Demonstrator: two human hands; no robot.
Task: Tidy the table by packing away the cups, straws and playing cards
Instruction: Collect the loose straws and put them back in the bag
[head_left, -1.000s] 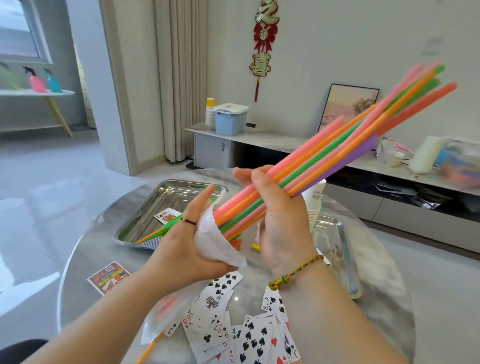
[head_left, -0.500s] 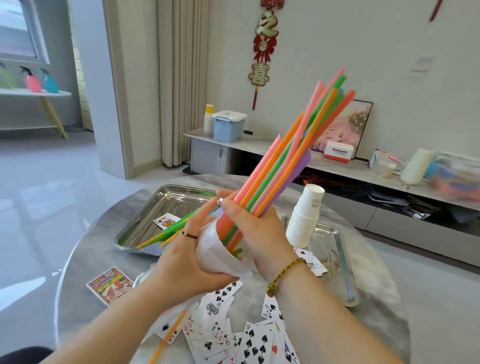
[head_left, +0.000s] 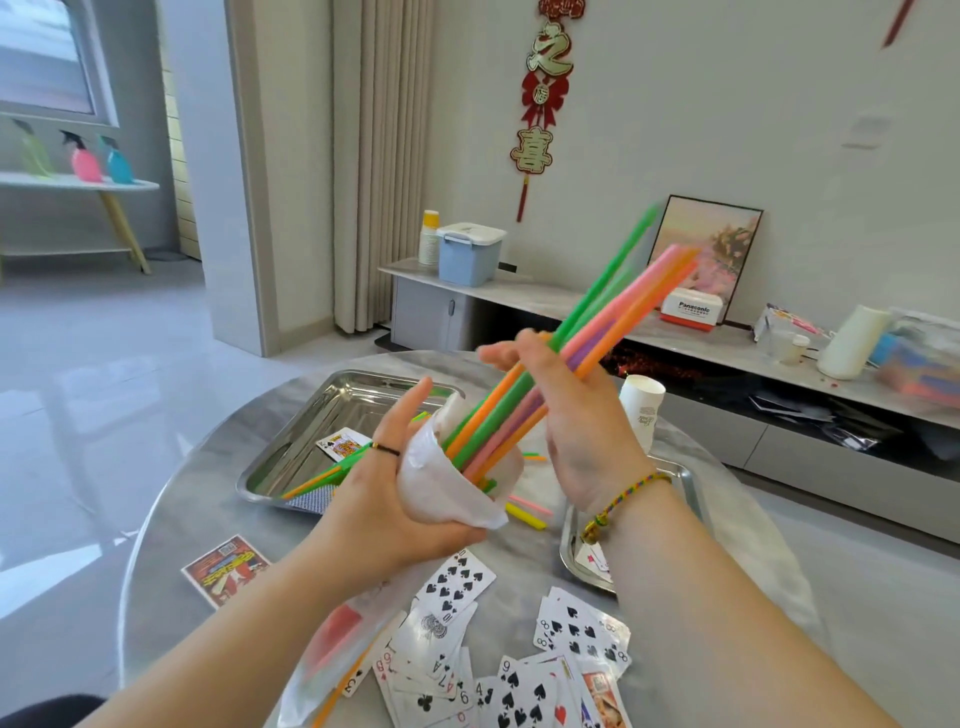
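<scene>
My right hand (head_left: 576, 415) grips a bundle of long coloured straws (head_left: 597, 322), whose lower ends sit in the mouth of a clear plastic bag (head_left: 447, 483). My left hand (head_left: 395, 493) holds that bag's opening bunched around the straws, and the bag's tail (head_left: 332, 654) trails down over the table. Playing cards (head_left: 519, 670) lie spread face up near the table's front edge. A stack of white paper cups (head_left: 641, 410) stands behind my right hand. A few loose straws (head_left: 524, 512) lie on the table under the bag.
A steel tray (head_left: 311, 426) at the back left holds one card and some straws. A second steel tray (head_left: 691, 488) sits at the right under my forearm. A card box (head_left: 226, 569) lies on the left of the round marble table (head_left: 171, 545).
The straw bundle has slid deeper into the bag and tilted lower to the right. My right hand has shifted higher along the straws; the left hand keeps the bag's mouth.
</scene>
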